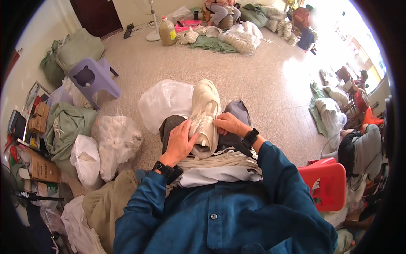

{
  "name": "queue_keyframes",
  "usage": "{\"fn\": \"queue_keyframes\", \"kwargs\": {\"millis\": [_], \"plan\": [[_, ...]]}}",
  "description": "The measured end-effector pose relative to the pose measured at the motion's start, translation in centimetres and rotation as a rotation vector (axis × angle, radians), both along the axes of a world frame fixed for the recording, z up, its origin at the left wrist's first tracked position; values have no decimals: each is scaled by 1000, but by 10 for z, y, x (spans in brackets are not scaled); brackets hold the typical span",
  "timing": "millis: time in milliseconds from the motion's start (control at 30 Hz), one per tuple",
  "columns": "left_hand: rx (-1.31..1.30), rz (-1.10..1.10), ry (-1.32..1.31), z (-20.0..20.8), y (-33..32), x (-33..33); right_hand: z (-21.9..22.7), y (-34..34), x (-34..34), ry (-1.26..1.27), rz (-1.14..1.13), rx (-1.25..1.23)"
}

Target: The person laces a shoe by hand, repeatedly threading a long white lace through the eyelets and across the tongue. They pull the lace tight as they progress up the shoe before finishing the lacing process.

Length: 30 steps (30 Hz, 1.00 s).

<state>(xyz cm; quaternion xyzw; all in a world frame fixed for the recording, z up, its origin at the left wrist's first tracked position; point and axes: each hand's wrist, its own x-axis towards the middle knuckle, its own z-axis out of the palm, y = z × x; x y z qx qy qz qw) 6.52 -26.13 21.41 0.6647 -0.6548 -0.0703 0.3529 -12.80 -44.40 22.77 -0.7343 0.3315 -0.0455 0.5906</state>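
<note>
A cream ribbed shoe upper [204, 132] lies over my lap, its opening toward me. More cream uppers [206, 91] are stacked under and beyond it, pointing away. My left hand [179, 142] lies along the left side of the near upper, thumb over its edge, holding it. On the right side, my right hand [231, 125] has thumb and forefinger pinched together at the eyelet edge, where a thin pale shoelace [207, 114] shows; the pinched end is mostly hidden. A bundle of long whitish laces [222, 161] rests across my lap, on a white cloth [220, 175].
A clear plastic bag [165, 103] sits beyond my left knee. Filled bags [119, 139] and a lilac stool [95, 78] stand left; a red stool [323, 184] is close right. Across the floor are a large jug [167, 33], heaps of uppers [243, 37] and seated people [302, 21].
</note>
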Motion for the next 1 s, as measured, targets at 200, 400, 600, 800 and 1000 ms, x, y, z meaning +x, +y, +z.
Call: {"fn": "queue_keyframes", "kwargs": {"millis": [200, 400, 600, 800, 1000], "plan": [[149, -5, 81, 5, -1, 4, 2, -1, -2, -19, 11, 24], [154, 13, 163, 15, 4, 5, 9, 2, 1, -67, 44, -17], [117, 106, 66, 21, 17, 3, 12, 6, 13, -98, 59, -64], [77, 253, -341, 17, 11, -10, 4, 8, 21, -140, 82, -304], [99, 264, -342, 11, -10, 4, 9, -10, 40, -98, 147, -429]]}}
